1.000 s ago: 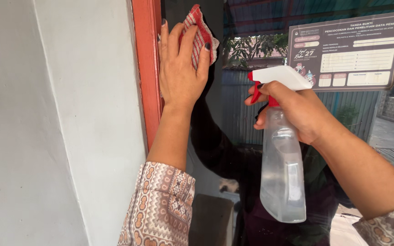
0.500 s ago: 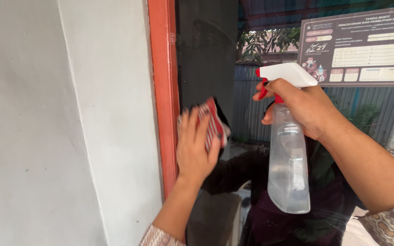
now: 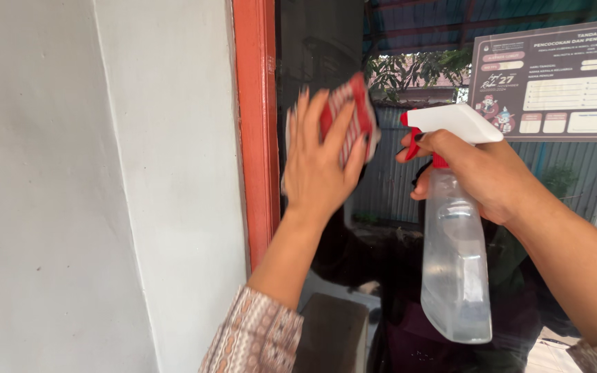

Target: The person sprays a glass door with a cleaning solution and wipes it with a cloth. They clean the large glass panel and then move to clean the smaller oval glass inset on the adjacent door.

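One clear spray bottle (image 3: 454, 269), nearly empty, gripped in right hand (image 3: 481, 173); left hand (image 3: 319, 162) fingers flat, pressing cloth (image 3: 354, 117) on glass (image 3: 326, 41).

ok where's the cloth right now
In the head view the cloth is pressed flat against the window glass under the left hand, just right of the red frame and left of the spray bottle.

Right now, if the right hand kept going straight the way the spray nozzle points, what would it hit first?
Probably the left hand, which presses a red and white cloth on the window glass. The right hand aims the spray bottle leftward, though depth is unclear.
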